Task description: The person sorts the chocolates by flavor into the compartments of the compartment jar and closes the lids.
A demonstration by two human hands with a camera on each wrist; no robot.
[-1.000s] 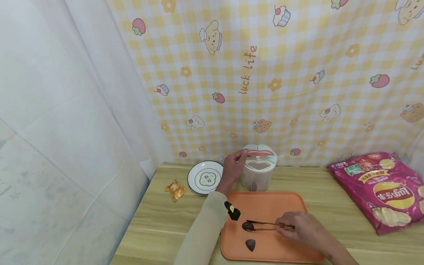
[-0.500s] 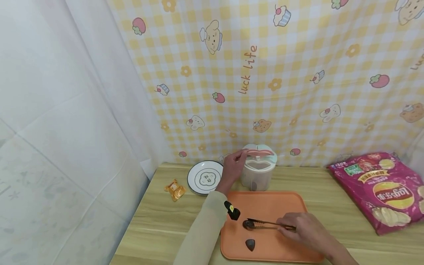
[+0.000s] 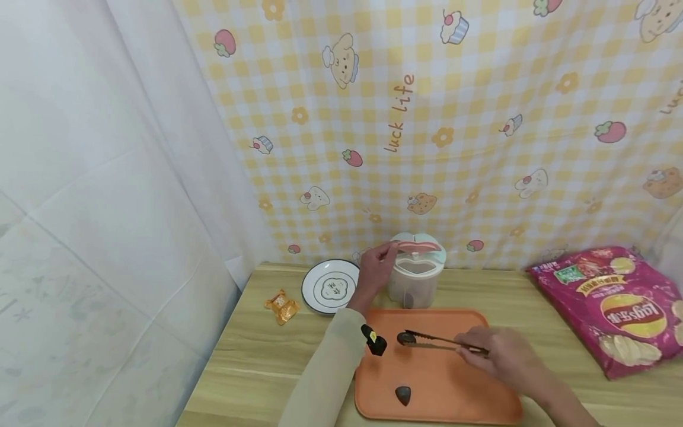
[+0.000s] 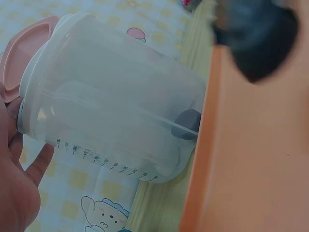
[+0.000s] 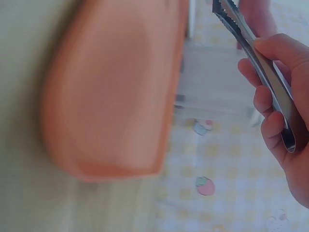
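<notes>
My left hand (image 3: 376, 268) pinches the raised pink lid flap (image 3: 418, 246) of a translucent storage canister (image 3: 413, 287). Below the flap, the heart-like opening is uncovered. A dark piece (image 4: 187, 124) shows through the canister wall near its bottom. In my right hand (image 3: 498, 354) are metal tongs (image 3: 440, 343), thumb on one arm and fingers curled round the other. Their tips hold a small dark brown, rounded piece (image 3: 405, 338) above the orange tray (image 3: 443, 391). Another dark brown piece (image 3: 404, 395), roughly triangular, lies on the tray's near left part.
Left of the canister stands a white plate (image 3: 320, 302) with a dark rim, partly behind my left arm. An orange-wrapped snack (image 3: 283, 307) lies by it. A purple chip bag (image 3: 613, 308) is on the right. A checkered cloth (image 3: 480, 172) hangs behind the wooden table (image 3: 256, 367).
The tongs, with the dark piece in their tips, have moved up from the tray and toward the canister. My left hand still keeps the pink lid flap raised.
</notes>
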